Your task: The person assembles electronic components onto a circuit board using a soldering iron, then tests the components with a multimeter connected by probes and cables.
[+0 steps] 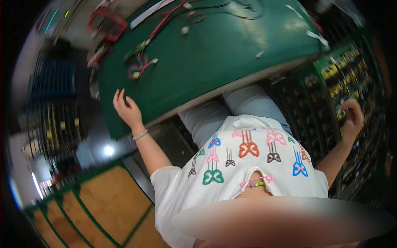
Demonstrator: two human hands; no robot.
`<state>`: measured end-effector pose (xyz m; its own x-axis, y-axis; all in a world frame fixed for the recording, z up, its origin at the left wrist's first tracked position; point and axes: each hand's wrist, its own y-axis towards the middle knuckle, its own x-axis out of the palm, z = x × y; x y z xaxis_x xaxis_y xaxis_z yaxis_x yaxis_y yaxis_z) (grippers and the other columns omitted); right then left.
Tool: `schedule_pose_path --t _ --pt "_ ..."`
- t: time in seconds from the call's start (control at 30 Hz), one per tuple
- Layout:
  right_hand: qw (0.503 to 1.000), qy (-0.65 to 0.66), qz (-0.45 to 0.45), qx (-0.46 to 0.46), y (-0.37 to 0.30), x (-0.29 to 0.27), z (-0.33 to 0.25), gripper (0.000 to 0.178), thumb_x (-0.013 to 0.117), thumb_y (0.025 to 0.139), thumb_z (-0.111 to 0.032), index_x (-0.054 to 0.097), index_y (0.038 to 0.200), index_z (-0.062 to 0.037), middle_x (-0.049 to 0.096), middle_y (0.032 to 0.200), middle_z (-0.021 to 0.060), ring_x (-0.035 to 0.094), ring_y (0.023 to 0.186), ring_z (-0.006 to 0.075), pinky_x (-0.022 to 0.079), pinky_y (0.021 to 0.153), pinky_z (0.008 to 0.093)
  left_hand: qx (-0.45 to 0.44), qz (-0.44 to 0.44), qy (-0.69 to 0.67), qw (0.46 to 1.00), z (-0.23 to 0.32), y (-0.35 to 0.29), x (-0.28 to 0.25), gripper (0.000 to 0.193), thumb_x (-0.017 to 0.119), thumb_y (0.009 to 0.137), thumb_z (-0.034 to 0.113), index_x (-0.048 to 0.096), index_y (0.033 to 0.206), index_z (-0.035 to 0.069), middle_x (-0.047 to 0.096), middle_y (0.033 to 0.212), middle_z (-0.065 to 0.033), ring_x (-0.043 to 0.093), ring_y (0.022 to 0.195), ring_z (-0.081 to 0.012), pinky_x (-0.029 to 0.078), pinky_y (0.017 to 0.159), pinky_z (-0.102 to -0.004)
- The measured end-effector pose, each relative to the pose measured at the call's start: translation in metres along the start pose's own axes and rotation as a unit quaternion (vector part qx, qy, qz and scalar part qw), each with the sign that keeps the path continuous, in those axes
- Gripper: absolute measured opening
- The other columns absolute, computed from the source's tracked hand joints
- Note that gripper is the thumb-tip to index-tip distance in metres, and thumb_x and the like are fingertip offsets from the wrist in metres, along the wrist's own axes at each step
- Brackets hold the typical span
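Note:
My left hand is over the left front corner of a green-topped table, fingers stretched out and holding nothing. A bracelet circles that wrist. Nearest to it on the tabletop is a small coil of pink wire with pale connectors. Off to the right, my right hand is beside a rack of circuit boards, its fingers bent toward the boards. Blur hides whether those fingers grip a board or only come near one.
More red and black cables lie across the table's far side, with white scraps at its right. A red-framed bin is at the far left. Blue racking stands left, above a green-framed shelf with brown panels.

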<state>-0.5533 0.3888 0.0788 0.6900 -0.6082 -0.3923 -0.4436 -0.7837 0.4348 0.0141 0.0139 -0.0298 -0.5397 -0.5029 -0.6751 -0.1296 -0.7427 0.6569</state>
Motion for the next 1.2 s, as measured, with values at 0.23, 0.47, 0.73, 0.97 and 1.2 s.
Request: schedule_pose_path --t 0.23,0.47,0.73,0.97,1.2 --pt "0.927 0.081 -0.3 0.212 0.005 0.184 0.053 0.032 0.029 0.065 0.015 0.052 0.079 -0.0025 0.045 0.066 -0.0003 0.037 0.055 0.0069 0.028 0.052 0.0208 -0.233 0.226 0.082 0.942 -0.044 -0.176 -0.076 0.034 0.051 0.086 -0.005 0.055 0.12 -0.003 0.046 0.125 -0.0174 0.055 0.1 -0.0248 0.049 0.082 -0.0352" --pt "0.759 0.243 -0.168 0.58 -0.023 0.217 0.157 0.038 0.045 0.088 -0.005 0.054 0.125 0.0004 0.059 0.099 0.009 0.054 0.081 0.0157 0.046 0.073 0.0292 -0.842 0.172 -0.231 0.457 -0.045 -0.508 -0.079 0.002 0.056 0.081 0.005 0.057 0.082 0.004 0.057 0.068 -0.0103 0.059 0.054 -0.0203 0.048 0.043 -0.033" --pt "0.632 0.542 0.074 0.549 0.032 0.167 0.305 0.051 0.025 0.105 -0.032 0.04 0.144 -0.0025 0.044 0.146 0.0153 0.048 0.124 0.0351 0.041 0.101 0.0505 -0.897 0.409 -0.166 0.037 0.045 -0.591 -0.031 0.025 0.053 0.089 0.017 0.06 0.107 0.001 0.061 0.101 -0.0152 0.062 0.082 -0.0345 0.054 0.054 -0.0418" --pt "0.647 0.587 0.083 0.48 0.061 0.227 0.292 0.057 0.03 0.102 -0.041 0.037 0.147 -0.0064 0.035 0.153 0.0152 0.031 0.14 0.0356 0.023 0.113 0.0585 -0.729 0.571 -0.37 0.077 0.041 -0.647 0.0 0.055 0.047 0.09 0.029 0.042 0.142 0.011 0.039 0.146 -0.0129 0.039 0.128 -0.0343 0.045 0.092 -0.0556" --pt "0.667 0.555 0.106 0.486 0.082 0.211 0.319 0.057 0.032 0.101 -0.041 0.038 0.147 -0.0084 0.032 0.155 0.0121 0.029 0.142 0.0352 0.023 0.114 0.0588 -0.729 0.577 -0.368 0.0 0.018 -0.652 0.005 0.051 0.049 0.086 0.029 0.045 0.134 0.012 0.041 0.139 -0.0123 0.043 0.12 -0.0318 0.048 0.083 -0.0475"
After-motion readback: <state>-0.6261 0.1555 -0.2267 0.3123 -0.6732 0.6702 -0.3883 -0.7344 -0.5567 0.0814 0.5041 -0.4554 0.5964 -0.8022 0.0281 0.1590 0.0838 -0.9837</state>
